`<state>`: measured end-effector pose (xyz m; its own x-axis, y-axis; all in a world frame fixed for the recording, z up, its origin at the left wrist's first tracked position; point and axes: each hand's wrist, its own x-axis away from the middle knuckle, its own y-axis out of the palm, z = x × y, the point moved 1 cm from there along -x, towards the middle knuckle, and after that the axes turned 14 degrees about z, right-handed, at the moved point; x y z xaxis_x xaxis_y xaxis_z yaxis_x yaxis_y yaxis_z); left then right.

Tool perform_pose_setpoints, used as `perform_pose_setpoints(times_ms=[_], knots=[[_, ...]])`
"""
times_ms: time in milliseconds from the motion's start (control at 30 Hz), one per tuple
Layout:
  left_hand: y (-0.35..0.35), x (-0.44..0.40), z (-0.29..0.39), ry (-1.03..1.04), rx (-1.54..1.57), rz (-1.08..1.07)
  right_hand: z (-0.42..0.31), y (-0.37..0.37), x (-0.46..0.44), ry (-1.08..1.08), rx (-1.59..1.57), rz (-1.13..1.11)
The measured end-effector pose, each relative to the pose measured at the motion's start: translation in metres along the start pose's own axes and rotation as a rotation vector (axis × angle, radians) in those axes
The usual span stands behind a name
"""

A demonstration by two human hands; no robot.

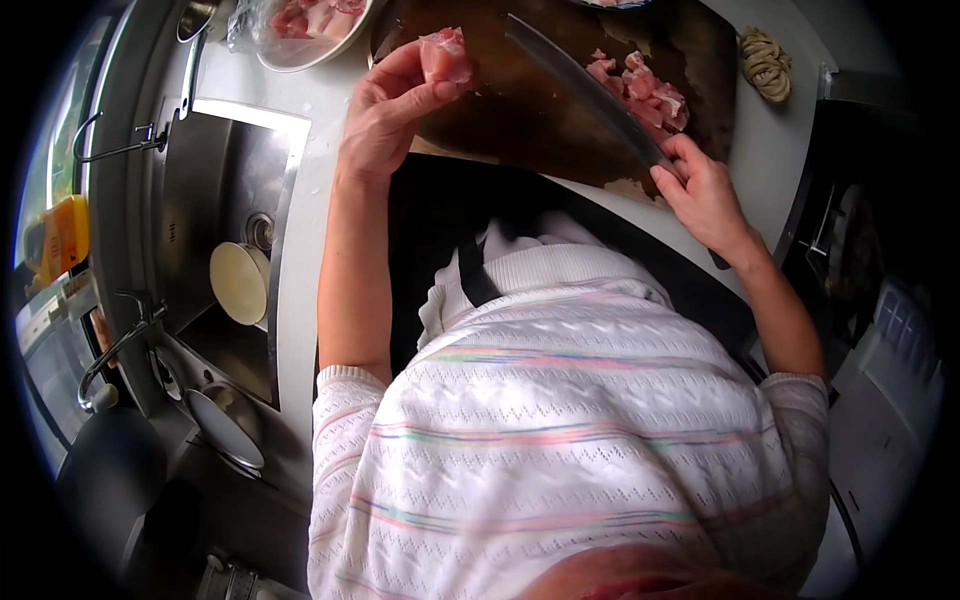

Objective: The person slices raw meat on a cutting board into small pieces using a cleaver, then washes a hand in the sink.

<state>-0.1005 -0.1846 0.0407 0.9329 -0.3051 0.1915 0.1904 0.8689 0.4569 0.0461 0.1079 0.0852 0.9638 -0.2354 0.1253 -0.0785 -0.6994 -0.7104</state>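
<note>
A piece of raw meat (446, 60) is pinched between the thumb and fingers of my left hand (392, 105), raised over the left part of a dark brown cutting board (480, 125). My right hand (703, 195) is closed round the handle of a large kitchen knife (590, 95). Its long blade slants across the board, tip pointing to the far left. Just right of the blade lies a heap of cut raw meat (650, 95), partly covered by the knife.
A white bowl (325, 50) with more raw meat and a plastic bag stands at the far left. To the left is a steel sink (195, 170) holding a cream bowl (240, 284). A ladle (190, 75) lies on the counter. A coiled beige bundle (766, 65) sits right of the board.
</note>
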Motion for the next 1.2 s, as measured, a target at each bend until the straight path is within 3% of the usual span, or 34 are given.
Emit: perform_pose_setpoints(times_ms=[100,233,267,367,467,567,667,833,900,1000,1200], knots=[[0.011,-0.007,-0.011,0.02,-0.019,-0.068,0.0,-0.001,-0.001,-0.004,0.019,0.005],[0.005,0.001,-0.022,0.577,-1.089,0.032,0.009,0.002,-0.001,0.025,-0.063,0.014],[0.005,0.003,-0.022,0.631,-1.151,0.08,0.009,0.002,0.0,0.005,-0.072,0.028],[-0.005,0.002,-0.02,0.527,-1.118,0.064,0.003,0.003,0.0,-0.049,-0.103,0.051],[-0.016,0.004,-0.025,0.321,-0.75,0.096,-0.017,0.003,-0.004,-0.072,-0.119,0.024],[-0.002,0.011,-0.023,0.169,-0.583,0.268,-0.034,0.01,-0.011,-0.117,-0.086,-0.031],[0.02,0.009,-0.023,0.567,-1.161,0.321,-0.034,0.017,-0.021,-0.164,-0.035,-0.069],[0.011,0.006,-0.027,0.482,-0.786,0.301,-0.025,0.01,-0.024,-0.195,0.05,-0.022],[0.004,0.008,-0.028,0.477,-0.679,0.253,-0.024,0.007,-0.024,-0.099,0.051,-0.058],[0.013,0.017,-0.023,0.565,-0.903,0.277,-0.03,0.005,-0.02,-0.084,0.027,-0.056],[0.019,0.022,-0.032,0.66,-1.06,0.241,-0.035,0.014,-0.021,-0.154,-0.01,-0.1]])
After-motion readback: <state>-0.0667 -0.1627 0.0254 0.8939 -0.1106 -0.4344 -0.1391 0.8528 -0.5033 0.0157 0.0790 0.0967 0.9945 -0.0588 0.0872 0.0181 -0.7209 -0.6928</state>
